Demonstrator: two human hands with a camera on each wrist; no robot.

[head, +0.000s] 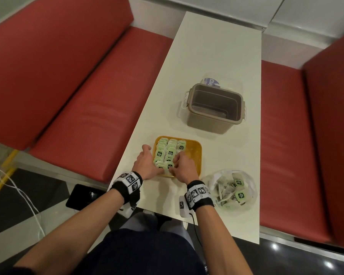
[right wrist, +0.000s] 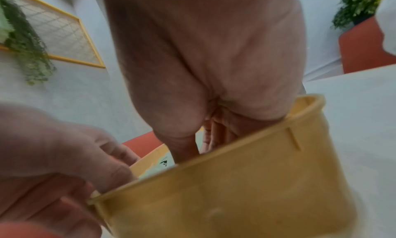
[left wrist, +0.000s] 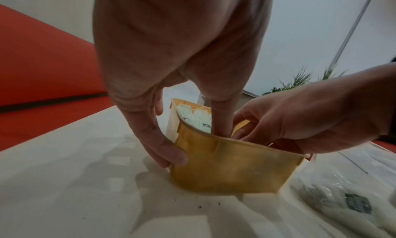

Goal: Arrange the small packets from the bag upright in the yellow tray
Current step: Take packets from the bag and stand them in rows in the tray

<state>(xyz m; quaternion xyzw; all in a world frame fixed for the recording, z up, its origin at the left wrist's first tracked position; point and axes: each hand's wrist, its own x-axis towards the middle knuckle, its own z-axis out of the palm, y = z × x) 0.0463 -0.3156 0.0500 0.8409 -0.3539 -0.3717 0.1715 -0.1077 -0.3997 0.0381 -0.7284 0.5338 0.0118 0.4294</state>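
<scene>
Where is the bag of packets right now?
In the head view, the clear bag lies on the white table, right of the yellow tray, beside the right hand.

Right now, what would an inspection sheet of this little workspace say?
Surface: white table, a few dark specks near the tray.
Job's things: yellow tray with upright packets in rows on its left side; clear bag of loose packets to its right.
Clutter: empty grey-brown tub, a lid behind it.
Hands: left hand steadies the tray's corner; right hand reaches into the tray among the packets.
Cables: white cable on the floor.
Surroundings: red benches, plants.
</scene>
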